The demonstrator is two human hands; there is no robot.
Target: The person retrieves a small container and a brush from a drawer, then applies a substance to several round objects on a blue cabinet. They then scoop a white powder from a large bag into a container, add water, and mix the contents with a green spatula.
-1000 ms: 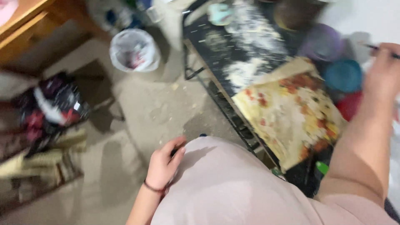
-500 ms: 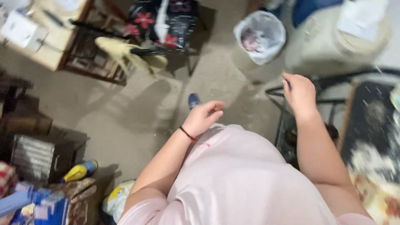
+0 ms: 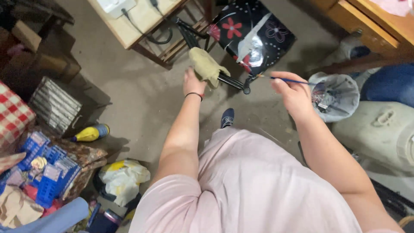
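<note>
Concrete floor [image 3: 142,99] lies below. Left hand [image 3: 192,82] grips a rag [image 3: 207,65]: soft, light, bunches anywhere. Right hand [image 3: 293,92] pinches a thin brush [image 3: 286,80], probably light and stiff; hold mid-handle. Nearby stands a lined bin [image 3: 335,96].

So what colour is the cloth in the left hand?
Dull yellowish-tan crumpled cloth, gripped by the left hand; head view.

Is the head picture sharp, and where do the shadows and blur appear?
Head view: mostly sharp, soft even light; the left hand with the cloth casts a faint shadow on the floor; the right hand holding the brush is slightly blurred; the frame edges look stretched; no strong glare.
</note>
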